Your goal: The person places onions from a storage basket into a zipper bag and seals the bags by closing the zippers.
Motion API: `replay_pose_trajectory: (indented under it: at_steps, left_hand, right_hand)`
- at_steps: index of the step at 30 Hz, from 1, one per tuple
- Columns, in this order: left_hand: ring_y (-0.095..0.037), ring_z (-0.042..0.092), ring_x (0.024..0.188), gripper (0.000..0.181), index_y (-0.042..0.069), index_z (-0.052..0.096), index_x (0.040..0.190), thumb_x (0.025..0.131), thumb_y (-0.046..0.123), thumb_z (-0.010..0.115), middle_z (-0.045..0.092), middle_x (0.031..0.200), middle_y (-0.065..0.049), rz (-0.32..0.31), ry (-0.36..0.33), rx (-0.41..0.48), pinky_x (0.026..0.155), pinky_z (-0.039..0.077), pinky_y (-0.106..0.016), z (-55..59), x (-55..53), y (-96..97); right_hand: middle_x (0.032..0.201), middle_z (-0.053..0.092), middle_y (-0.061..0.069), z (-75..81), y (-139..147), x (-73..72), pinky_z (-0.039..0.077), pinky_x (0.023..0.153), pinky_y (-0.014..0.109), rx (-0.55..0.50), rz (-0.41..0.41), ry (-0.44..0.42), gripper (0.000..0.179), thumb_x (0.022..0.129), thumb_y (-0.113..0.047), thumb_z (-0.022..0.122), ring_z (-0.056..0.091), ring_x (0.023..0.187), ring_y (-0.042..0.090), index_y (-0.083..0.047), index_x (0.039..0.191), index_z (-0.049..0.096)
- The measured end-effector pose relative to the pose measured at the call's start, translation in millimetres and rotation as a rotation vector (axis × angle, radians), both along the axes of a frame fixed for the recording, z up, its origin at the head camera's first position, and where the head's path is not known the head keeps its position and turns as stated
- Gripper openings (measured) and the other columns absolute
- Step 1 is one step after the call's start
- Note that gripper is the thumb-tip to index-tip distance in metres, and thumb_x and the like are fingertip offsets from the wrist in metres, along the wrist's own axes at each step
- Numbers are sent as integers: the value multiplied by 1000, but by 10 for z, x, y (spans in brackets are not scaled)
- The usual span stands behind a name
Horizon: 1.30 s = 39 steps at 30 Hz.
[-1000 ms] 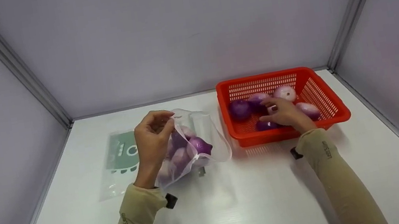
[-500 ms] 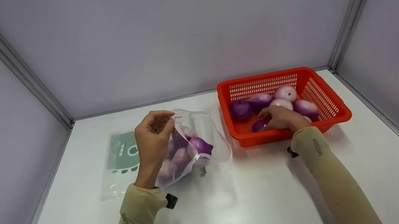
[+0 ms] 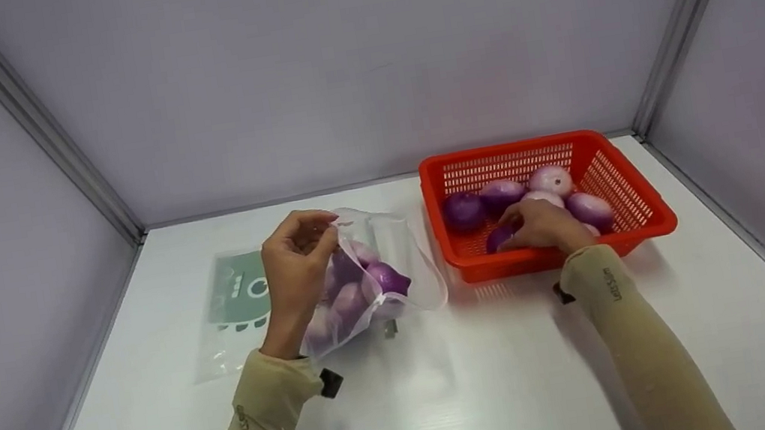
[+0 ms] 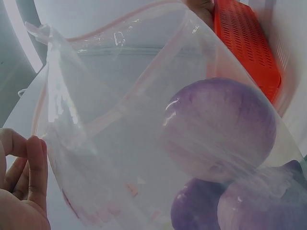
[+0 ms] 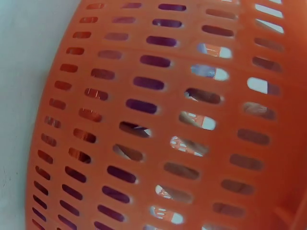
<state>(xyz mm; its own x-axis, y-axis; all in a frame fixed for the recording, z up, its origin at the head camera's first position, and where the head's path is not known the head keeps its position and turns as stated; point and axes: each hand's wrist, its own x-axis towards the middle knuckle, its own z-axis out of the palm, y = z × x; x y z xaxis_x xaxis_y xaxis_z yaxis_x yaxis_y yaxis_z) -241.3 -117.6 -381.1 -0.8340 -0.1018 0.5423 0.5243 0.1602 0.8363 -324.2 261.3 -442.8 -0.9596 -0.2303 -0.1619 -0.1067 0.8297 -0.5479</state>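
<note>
My left hand (image 3: 296,270) pinches the edge of a clear plastic bag (image 3: 397,239), keeping its mouth apart. Several purple onions (image 3: 386,279) lie inside it; in the left wrist view a big onion (image 4: 220,129) shows through the film. My right hand (image 3: 543,225) reaches down into a red slotted basket (image 3: 531,144), fingers curled on a dark purple onion (image 3: 499,237) at the front wall. Part of that onion is hidden by the hand. In the right wrist view the basket's wall (image 5: 187,86) covers most of the hand and onions.
Other onions sit in the basket, among them a dark one (image 3: 464,210) at left and a pale one (image 3: 550,181) at the back. A flat bag with a green cartoon print (image 3: 239,293) lies at left. Grey panels (image 3: 360,66) enclose the white table (image 3: 426,406).
My right hand has dropped lower and toward the basket's front, onto the dark onion, and the onions beside it have shifted. The left hand and bag have stayed nearly still.
</note>
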Motion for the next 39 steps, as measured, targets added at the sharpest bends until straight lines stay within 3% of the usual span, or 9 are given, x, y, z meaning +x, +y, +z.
replay_pose_trajectory:
  at_steps: [5, 10, 15, 18, 28, 34, 39]
  left_hand:
    - [-18, 65, 70, 15, 5, 76, 101, 90, -2, 69, 70, 85, -6, -9, 6, 10, 64, 55, -22, 9, -22, 2]
    - [-17, 64, 70, 15, 5, 76, 101, 90, -2, 69, 70, 85, -6, -9, 1, 5, 64, 55, -21, -5, -29, 12]
    - [-17, 64, 69, 14, 5, 76, 100, 90, -2, 69, 70, 84, -5, -5, 5, -3, 63, 55, -22, -8, -35, 11]
    - [-17, 64, 68, 14, 5, 76, 100, 90, -2, 69, 70, 84, -5, -4, 7, -2, 62, 55, -22, 2, -37, 8]
    - [-18, 65, 70, 14, 6, 77, 100, 91, -2, 70, 70, 85, -6, -13, 6, 18, 64, 55, -21, 3, -31, 1]
    - [-18, 65, 68, 14, 5, 76, 100, 90, -3, 69, 70, 84, -5, -24, 11, 13, 64, 57, -23, -2, -37, -5]
    - [-18, 65, 67, 13, 4, 76, 100, 90, -2, 69, 70, 83, -5, -33, 10, 20, 63, 56, -23, -7, -46, -7]
  right_hand:
    - [125, 69, 16, 13, -16, -30, 50, 103, 49, -87, -79, 64, 61, 84, -41, 85, 61, 109, 31, -9, 133, 67]
    - [138, 62, 15, 72, -49, -11, 46, 106, 48, -250, -133, 53, 66, 84, -42, 86, 56, 118, 32, -15, 140, 63]
    - [152, 53, 14, 265, -143, 76, 40, 117, 58, -384, -133, 37, 75, 82, -50, 85, 52, 137, 37, -23, 147, 57]
    - [153, 52, 12, 415, -238, 164, 38, 118, 61, -457, -126, 49, 78, 81, -53, 84, 50, 139, 37, -26, 149, 56]
    - [142, 62, 8, 744, -710, 553, 53, 107, 51, -662, 90, 177, 64, 84, -32, 87, 62, 128, 32, -23, 142, 62]
    - [138, 62, 2, 764, -989, 719, 55, 104, 51, -607, 222, 250, 61, 82, -32, 89, 64, 123, 29, -26, 138, 65]
    - [135, 61, 1, 770, -1186, 796, 60, 97, 42, -581, 302, 288, 60, 82, -26, 89, 64, 123, 27, -21, 137, 65]
